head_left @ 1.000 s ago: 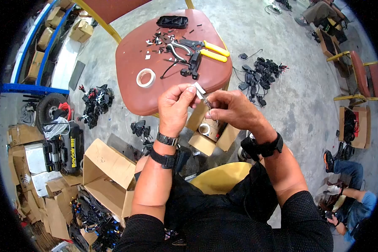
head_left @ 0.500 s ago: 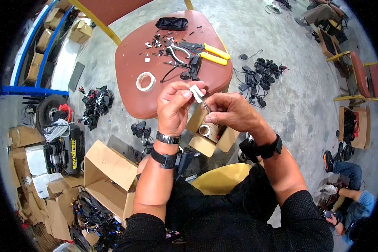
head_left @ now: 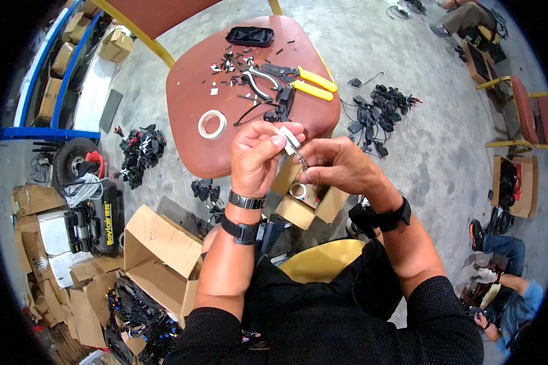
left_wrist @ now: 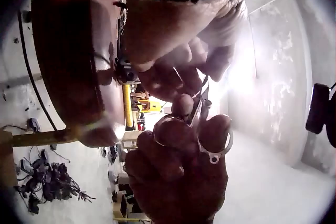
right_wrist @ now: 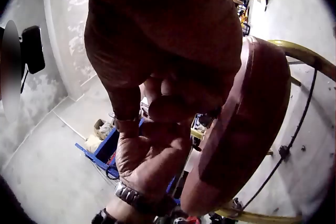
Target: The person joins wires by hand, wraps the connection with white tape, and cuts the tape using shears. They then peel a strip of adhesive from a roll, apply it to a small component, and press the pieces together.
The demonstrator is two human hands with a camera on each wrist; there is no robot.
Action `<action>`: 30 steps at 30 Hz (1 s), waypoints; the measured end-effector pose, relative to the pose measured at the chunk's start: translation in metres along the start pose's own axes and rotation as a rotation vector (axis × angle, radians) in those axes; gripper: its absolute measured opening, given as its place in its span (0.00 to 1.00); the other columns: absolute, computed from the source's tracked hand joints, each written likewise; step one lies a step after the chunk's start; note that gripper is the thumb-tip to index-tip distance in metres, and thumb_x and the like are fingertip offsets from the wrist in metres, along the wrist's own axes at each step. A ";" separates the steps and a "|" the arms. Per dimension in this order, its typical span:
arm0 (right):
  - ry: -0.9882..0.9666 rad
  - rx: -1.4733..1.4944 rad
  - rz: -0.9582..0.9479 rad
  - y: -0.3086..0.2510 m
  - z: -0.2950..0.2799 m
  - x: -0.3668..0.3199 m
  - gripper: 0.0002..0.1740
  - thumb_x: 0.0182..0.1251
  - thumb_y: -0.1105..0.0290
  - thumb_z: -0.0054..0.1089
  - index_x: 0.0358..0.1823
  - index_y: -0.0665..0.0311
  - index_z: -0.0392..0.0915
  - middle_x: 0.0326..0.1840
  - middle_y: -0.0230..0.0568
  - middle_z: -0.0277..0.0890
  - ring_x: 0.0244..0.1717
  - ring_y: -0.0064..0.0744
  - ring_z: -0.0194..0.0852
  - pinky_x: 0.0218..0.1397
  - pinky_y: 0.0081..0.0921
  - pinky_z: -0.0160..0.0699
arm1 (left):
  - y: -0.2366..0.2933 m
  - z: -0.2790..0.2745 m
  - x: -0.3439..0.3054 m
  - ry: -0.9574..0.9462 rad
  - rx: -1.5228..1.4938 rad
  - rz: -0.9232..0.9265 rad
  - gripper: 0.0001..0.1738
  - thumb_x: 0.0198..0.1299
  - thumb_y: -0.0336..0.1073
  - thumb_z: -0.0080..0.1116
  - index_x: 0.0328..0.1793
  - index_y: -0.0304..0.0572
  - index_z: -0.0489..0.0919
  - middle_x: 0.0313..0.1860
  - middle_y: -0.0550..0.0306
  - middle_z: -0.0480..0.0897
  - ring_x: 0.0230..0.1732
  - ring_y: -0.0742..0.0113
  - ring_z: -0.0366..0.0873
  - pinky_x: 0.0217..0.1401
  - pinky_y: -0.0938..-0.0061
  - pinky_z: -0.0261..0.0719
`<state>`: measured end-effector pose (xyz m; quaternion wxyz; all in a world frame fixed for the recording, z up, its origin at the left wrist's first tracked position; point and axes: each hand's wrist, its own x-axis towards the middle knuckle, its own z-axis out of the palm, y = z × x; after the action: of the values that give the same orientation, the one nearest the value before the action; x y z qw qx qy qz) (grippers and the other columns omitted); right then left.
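Over the front edge of a red chair seat, my left hand pinches a small white strip between thumb and fingers. My right hand holds small metal scissors, their blades right at the strip's lower end. In the left wrist view, thumb and finger sit in the scissors' loops. The right wrist view has both hands close together, with the strip mostly hidden. Beyond them on the seat lie a tape roll, yellow-handled pliers and grey-handled cutters.
Black and white scraps and a black tray share the seat. Below my hands stands an open carton holding rolls. Bundles of black connectors lie on the floor; a larger carton is at lower left.
The white strip has turned a little in my left fingers, and the scissors stay against its lower end. Both hands have sunk slightly in the head view.
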<state>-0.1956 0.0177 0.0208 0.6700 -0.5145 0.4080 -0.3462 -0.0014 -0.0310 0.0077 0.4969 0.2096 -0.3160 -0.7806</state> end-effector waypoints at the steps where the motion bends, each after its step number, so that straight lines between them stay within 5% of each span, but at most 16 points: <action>1: -0.010 0.038 0.014 0.000 0.000 0.001 0.13 0.62 0.78 0.70 0.48 0.66 0.81 0.31 0.27 0.82 0.31 0.11 0.75 0.31 0.15 0.76 | 0.000 -0.001 0.001 -0.016 -0.021 0.001 0.05 0.60 0.22 0.60 0.42 0.34 0.80 0.49 0.36 0.84 0.48 0.53 0.86 0.57 0.60 0.84; 13: -0.011 0.144 0.040 0.001 -0.008 0.010 0.15 0.59 0.74 0.73 0.48 0.67 0.82 0.34 0.28 0.81 0.33 0.14 0.74 0.34 0.18 0.74 | -0.002 -0.002 0.014 0.007 0.017 0.051 0.01 0.58 0.25 0.61 0.35 0.35 0.82 0.40 0.45 0.83 0.41 0.57 0.83 0.44 0.66 0.83; 16: -0.015 0.169 0.029 0.001 -0.009 0.012 0.16 0.59 0.74 0.73 0.48 0.66 0.82 0.34 0.28 0.81 0.34 0.14 0.74 0.35 0.18 0.74 | -0.002 -0.006 0.015 -0.008 0.033 0.043 0.02 0.58 0.25 0.62 0.37 0.35 0.80 0.41 0.46 0.83 0.43 0.53 0.82 0.52 0.60 0.83; 19: -0.015 0.171 0.017 0.003 -0.011 0.013 0.16 0.59 0.74 0.73 0.48 0.66 0.82 0.35 0.28 0.82 0.35 0.13 0.74 0.36 0.18 0.74 | -0.001 0.000 0.017 -0.003 0.016 0.050 0.02 0.58 0.25 0.61 0.36 0.34 0.82 0.39 0.45 0.83 0.40 0.57 0.83 0.42 0.67 0.83; 30: 0.036 0.210 0.000 0.003 -0.016 0.014 0.16 0.61 0.75 0.71 0.50 0.67 0.80 0.38 0.30 0.82 0.36 0.16 0.76 0.39 0.19 0.76 | -0.006 -0.006 0.021 -0.004 -0.052 0.042 0.03 0.61 0.25 0.60 0.39 0.33 0.83 0.40 0.44 0.84 0.40 0.56 0.84 0.48 0.63 0.85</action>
<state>-0.2041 -0.0011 0.0133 0.7128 -0.4351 0.3814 -0.3964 -0.0105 -0.0500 -0.0010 0.5180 0.1881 -0.3009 -0.7783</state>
